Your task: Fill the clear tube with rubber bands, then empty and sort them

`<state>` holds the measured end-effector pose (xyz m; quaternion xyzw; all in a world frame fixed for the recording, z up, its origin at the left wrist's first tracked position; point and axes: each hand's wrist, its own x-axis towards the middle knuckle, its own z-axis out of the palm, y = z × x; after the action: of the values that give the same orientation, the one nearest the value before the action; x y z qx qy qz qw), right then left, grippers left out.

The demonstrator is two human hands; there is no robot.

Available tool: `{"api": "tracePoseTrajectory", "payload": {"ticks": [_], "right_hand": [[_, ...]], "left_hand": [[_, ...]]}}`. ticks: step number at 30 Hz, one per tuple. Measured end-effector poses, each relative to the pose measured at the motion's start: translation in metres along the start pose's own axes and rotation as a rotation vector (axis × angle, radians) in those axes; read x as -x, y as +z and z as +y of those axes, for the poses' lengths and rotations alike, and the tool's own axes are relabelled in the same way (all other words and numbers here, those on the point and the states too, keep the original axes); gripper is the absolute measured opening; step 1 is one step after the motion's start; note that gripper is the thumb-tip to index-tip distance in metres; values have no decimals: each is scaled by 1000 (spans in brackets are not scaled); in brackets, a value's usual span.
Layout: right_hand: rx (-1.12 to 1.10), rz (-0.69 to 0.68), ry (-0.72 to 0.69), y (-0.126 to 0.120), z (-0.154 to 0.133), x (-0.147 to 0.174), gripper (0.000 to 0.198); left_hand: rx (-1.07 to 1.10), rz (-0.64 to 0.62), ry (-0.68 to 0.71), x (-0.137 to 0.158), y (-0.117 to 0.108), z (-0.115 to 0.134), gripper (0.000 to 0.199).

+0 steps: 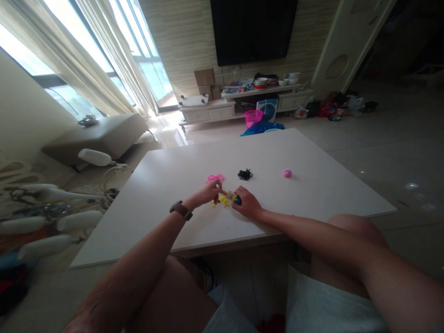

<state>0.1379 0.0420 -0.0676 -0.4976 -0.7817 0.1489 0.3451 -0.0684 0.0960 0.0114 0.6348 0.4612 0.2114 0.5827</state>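
Observation:
My right hand point(247, 203) is wrapped around a small clear container with a blue end point(237, 200), which lies tilted low over the white table point(277, 208). My left hand point(208, 193), with a dark watch on its wrist, is at the container's other end. Its fingers are curled, and what they pinch, if anything, is too small to make out. Below and between the hands lie small yellow pieces point(224, 201). Just beyond my left hand is a loose pink pile point(215, 177). A heap of black pieces point(245, 174) sits farther off, and a round pink bundle point(287, 173) lies to the right.
My legs are under the table's near edge. At the left stands a lamp with white shades point(95, 157), close to the table's side. Beyond the far edge are a blue object point(262, 128), a pink basket point(253, 118) and a low TV cabinet point(218, 111).

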Motion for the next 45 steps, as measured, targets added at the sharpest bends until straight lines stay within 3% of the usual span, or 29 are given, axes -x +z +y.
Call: {"api": "tracePoseTrajectory", "payload": {"ticks": [7, 14, 21, 26, 33, 40, 45], "right_hand": [[-22, 1, -6, 0, 1, -1, 15], [-39, 22, -25, 1, 2, -1, 13], [-40, 8, -50, 1, 2, 0, 13], [-33, -11, -71, 0, 2, 0, 14], [-46, 2, -78, 0, 3, 0, 14], [-42, 20, -76, 3, 3, 0, 15], [-30, 25, -130, 4, 5, 0, 16]], "left_hand": [[34, -54, 15, 9, 2, 15, 20], [-185, 117, 170, 6, -6, 17, 22], [-180, -73, 157, 8, 4, 15, 27], [-192, -128, 101, 10, 9, 16, 32], [-224, -113, 193, 8, 7, 10, 35], [-438, 94, 424, 10, 0, 16, 23], [-528, -24, 367, 13, 3, 20, 27]]}}
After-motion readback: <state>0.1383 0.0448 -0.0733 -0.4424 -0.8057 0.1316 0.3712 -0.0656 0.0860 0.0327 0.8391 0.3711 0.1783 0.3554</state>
